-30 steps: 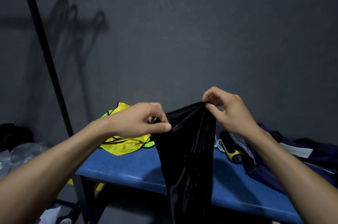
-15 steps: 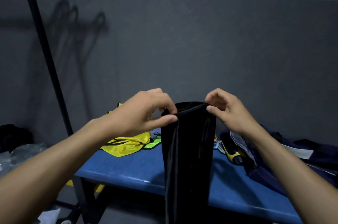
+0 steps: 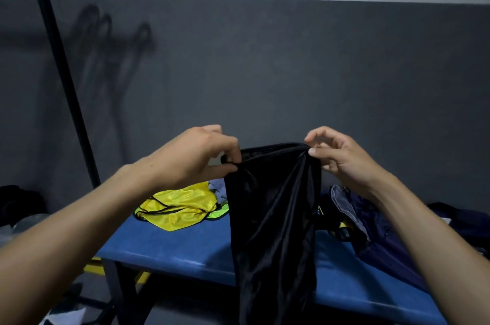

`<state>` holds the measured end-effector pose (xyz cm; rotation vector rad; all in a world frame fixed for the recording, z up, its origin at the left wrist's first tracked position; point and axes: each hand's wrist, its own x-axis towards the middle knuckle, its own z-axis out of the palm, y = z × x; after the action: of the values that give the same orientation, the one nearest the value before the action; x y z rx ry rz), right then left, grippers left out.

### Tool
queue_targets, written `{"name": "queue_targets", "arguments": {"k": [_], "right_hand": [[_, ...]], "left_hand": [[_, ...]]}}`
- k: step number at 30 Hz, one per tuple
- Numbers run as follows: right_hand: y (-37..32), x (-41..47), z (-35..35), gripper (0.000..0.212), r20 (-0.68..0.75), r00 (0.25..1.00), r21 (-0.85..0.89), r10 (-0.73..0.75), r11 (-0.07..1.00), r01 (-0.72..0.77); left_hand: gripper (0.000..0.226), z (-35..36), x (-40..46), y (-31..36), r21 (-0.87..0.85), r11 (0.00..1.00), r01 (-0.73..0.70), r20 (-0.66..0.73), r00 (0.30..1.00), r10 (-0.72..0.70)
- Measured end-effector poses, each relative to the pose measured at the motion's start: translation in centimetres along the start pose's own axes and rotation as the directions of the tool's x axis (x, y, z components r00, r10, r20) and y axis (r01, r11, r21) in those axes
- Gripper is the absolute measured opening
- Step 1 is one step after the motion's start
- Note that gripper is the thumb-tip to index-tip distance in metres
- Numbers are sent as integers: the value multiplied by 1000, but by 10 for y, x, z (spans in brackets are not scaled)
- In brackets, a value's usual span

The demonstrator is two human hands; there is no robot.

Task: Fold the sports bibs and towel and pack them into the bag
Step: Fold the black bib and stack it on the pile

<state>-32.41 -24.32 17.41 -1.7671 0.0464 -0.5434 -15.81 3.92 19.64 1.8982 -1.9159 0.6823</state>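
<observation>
left hand (image 3: 196, 157) pinches black bib (image 3: 273, 218) top edge | right hand (image 3: 342, 157) pinches opposite corner | bib hangs over blue bench (image 3: 185, 250) | risk: slippery fabric slipping, skewing fold

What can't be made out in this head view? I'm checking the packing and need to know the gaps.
- Black cloth: lower end cut off by the bottom edge; bib or bag, cannot tell.
- Bench middle: hidden behind the cloth.
- Yellow bib: back part hidden by the left hand.
- Navy bag: partly hidden by the right forearm below the right hand; contents too dark.
</observation>
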Motion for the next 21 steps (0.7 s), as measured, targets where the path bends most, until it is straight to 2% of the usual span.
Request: {"name": "queue_targets", "arguments": {"k": [4,6,8,11,14,17,21], "right_hand": [[-5,4,7,27,-57,998,-51,-23,999,20],[-5,5,10,25,-72,997,-88,-34,996,28],[-5,4,11,23,-72,997,-100,-39,994,32],[-6,0,9,22,-19,999,-47,-30,998,29],[-9,-6,8,24,36,998,11,-51,999,50],[-7,-4,9,26,-47,990,-27,-134,991,133],[-10,-1,15,22,-138,953,-153,-271,956,250]], "left_hand": [[9,8,-3,6,64,992,-108,57,993,105],[13,9,1,9,215,960,-182,33,983,179],[18,4,8,9,433,871,-233,11,967,253],[16,-7,17,1,634,757,-160,-31,972,231],[13,-9,22,-7,607,788,-106,-8,990,139],[4,-3,21,-3,467,883,-57,6,998,61],[8,10,10,2,420,906,-51,-63,994,85]]}}
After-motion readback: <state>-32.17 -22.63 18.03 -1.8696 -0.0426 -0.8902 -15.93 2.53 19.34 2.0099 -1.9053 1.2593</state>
